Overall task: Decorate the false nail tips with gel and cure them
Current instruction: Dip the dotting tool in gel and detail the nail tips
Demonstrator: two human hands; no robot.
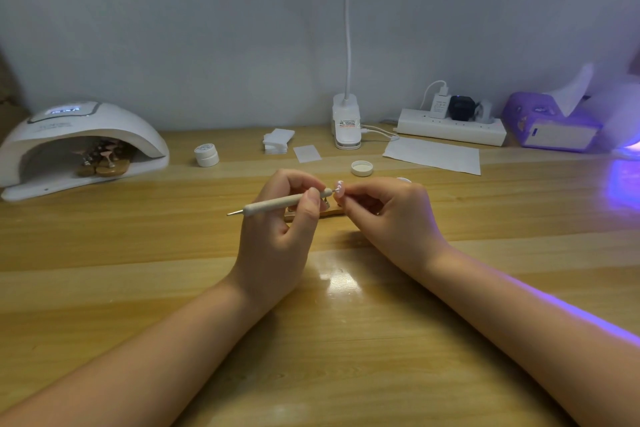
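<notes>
The wooden surface [346,340] fills the view, and the white domed curing lamp [79,146] sits at its far left; take that lamp as the marker for everything else. Inside its arch stand several nail tips on wooden stands [104,161], their details hard to make out. Far right of the lamp, against the wall, there's a purple tissue box [550,125], and just nearer the lamp, a white power strip [450,126] with plugs in it. A sheet of white paper [433,156] lies in front of the strip. Between strip and lamp, a white clip-on desk light [346,125] rises out of view.

Now the hands, well to the right of the lamp and nearer the camera. Left hand [280,218]: fingers curled round a pale dotting tool [284,203], thumb on top, its far tip touching the work. Right hand [388,215]: fingers pinched on a false nail tip [338,191], pink with small pale dots, held just above a wooden stand [329,213] lying on the surface.

Smaller bits: a stack of white wipes [277,140] and a single wipe [307,153] right of the lamp, a closed white gel pot [206,155] closest to it, and a loose lid [362,168] beyond the hands.
</notes>
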